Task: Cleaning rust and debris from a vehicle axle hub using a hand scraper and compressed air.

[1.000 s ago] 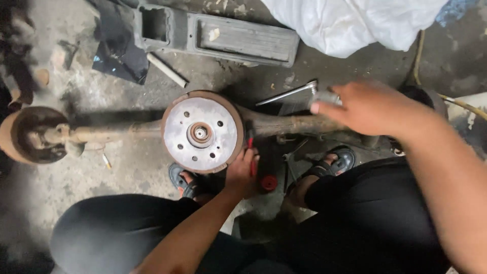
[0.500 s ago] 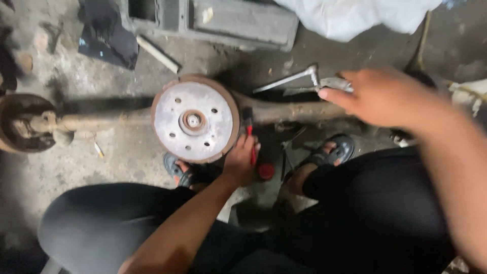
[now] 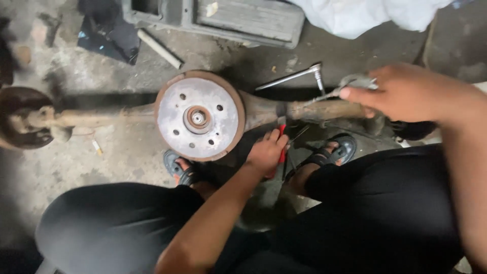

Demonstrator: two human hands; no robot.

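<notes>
Single view, from a camera worn on the person's head, looking steeply down past the knees to the concrete floor (image 3: 116,152). The lens sits close: the right hand (image 3: 411,94) and its forearm fill the right edge, the left hand (image 3: 266,152) lies near centre, and the rusty brake drum (image 3: 199,115) on its axle (image 3: 304,109) spans the middle from left to right. The upper edge reaches a grey metal frame (image 3: 243,20) and a white bag (image 3: 365,15) (both cut off by the border). No second view overlaps this one.
</notes>
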